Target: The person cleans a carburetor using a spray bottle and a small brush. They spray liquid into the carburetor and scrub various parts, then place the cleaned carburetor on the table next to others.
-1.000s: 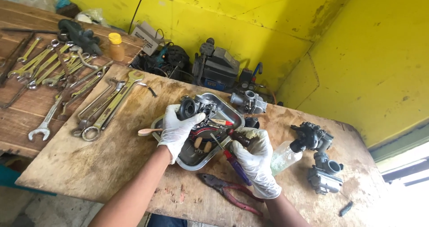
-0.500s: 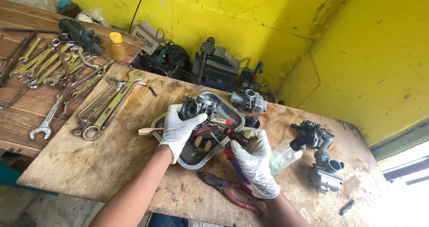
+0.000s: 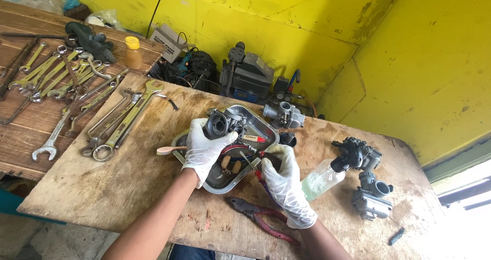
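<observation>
Gloved left hand (image 3: 204, 148) is wrapped tight around the grey carburetor (image 3: 223, 123), held just above the metal tray (image 3: 190, 157), while the gloved right hand (image 3: 284, 180) beside it pinches a red-handled screwdriver (image 3: 255, 160), tip angled toward the carburetor.

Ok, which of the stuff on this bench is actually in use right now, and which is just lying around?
In use:
- left hand holding a carburetor
- right hand gripping a red-handled tool
- metal tray beneath them

Lying about:
- wrenches
- pliers
- spray bottle
- spare carburetors
- toothbrush
- amber bottle
</observation>
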